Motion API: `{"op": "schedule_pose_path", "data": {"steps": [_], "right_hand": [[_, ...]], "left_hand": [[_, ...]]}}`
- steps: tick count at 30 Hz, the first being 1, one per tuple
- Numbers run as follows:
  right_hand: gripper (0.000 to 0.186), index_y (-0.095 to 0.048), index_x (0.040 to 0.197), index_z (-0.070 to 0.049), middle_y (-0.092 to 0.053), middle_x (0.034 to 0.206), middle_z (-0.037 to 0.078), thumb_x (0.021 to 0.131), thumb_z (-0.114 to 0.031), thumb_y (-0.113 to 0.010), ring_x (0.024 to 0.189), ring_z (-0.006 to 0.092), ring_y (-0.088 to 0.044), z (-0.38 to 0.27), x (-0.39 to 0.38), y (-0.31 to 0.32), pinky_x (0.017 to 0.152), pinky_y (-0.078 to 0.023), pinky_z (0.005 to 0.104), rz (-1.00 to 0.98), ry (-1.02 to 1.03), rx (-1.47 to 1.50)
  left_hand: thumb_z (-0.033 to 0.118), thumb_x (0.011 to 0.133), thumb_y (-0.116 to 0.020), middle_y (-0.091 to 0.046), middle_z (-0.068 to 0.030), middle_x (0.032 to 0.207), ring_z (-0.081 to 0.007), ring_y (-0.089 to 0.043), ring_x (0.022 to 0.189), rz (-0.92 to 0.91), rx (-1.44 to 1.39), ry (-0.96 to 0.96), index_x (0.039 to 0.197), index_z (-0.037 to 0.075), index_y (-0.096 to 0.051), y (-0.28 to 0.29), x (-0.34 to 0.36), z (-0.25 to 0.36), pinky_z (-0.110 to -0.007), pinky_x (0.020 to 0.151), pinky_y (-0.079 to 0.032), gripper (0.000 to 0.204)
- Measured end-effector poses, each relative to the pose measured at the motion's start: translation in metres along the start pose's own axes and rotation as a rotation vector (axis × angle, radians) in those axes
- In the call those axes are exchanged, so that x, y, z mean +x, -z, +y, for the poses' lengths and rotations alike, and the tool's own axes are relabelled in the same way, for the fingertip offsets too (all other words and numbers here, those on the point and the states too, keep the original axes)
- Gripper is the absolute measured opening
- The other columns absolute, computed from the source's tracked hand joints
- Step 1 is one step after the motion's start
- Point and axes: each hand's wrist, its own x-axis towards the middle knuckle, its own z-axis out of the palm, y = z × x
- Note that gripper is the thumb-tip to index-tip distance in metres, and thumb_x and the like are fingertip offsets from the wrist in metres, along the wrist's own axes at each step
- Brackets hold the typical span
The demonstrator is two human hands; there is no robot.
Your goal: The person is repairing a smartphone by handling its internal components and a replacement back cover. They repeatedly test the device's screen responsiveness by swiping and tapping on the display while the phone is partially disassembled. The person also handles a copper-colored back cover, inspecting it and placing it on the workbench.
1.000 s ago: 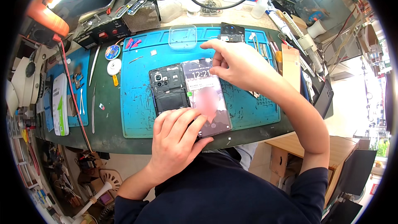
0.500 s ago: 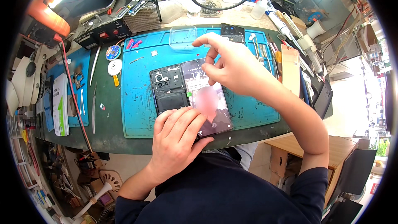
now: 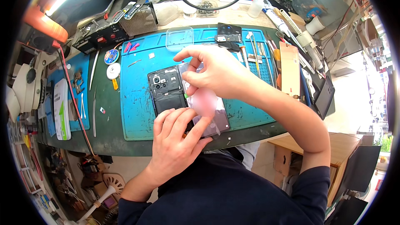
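An opened phone lies on the blue repair mat [image 3: 137, 118]. Its black inner frame [image 3: 167, 84], with camera lenses and battery area showing, is on the left, and its screen [image 3: 223, 118] lies face up beside it. My left hand [image 3: 177, 135] rests on the phone's near end, fingers on top and thumb along the near edge of the screen. Over the screen's upper part hovers my right hand [image 3: 208, 68], thumb and fingers drawn together. What they hold, if anything, I cannot make out. A glossy sheen with a clear edge shows near the screen's lower end.
Beyond the phone stand a clear plastic box [image 3: 179, 38] and a black phone part [image 3: 228, 32]. Tweezers and tools [image 3: 254, 54] lie to the right, beside a brown board [image 3: 290, 68]. A solder spool [image 3: 111, 56] and a white roll [image 3: 113, 70] sit left.
My right hand has moved left and slightly nearer, over the screen. The screen's bright picture now looks greyer and glossier. My left hand stays on the phone's near end.
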Motion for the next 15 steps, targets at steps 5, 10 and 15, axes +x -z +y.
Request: {"op": "schedule_pose_path", "data": {"steps": [5,10,15], "right_hand": [[0.038,-0.065,0.137,0.0,-0.073,0.096,0.007,0.102,-0.016,-0.069,0.081,0.0146,-0.079,0.0,0.0,0.001,0.074,-0.061,0.0306,-0.011,-0.014,0.034],[0.045,-0.065,0.135,0.002,-0.079,0.096,0.015,0.1,-0.025,-0.075,0.082,0.0229,-0.08,0.013,-0.01,0.006,0.076,-0.062,0.0366,0.174,0.084,-0.076],[0.025,-0.071,0.121,-0.005,-0.073,0.099,0.012,0.099,-0.017,-0.073,0.084,0.0309,-0.071,0.035,-0.044,0.01,0.076,-0.057,0.0403,0.369,0.414,-0.488]], "left_hand": [[0.026,0.074,-0.093,-0.063,-0.0124,0.132,-0.0354,-0.059,0.122,0.003,-0.072,0.055,0.132,0.003,-0.068,0.001,-0.001,0.001,-0.051,0.108,-0.043,0.067],[0.031,0.078,-0.092,-0.065,-0.0141,0.132,-0.0358,-0.062,0.12,0.079,-0.115,0.067,0.133,0.001,-0.067,-0.004,-0.008,-0.005,-0.051,0.106,-0.045,0.067],[0.04,0.08,-0.09,-0.067,-0.013,0.13,-0.0343,-0.063,0.118,0.083,-0.042,0.056,0.132,0.001,-0.067,0.002,-0.006,-0.004,-0.05,0.106,-0.044,0.069]]}}
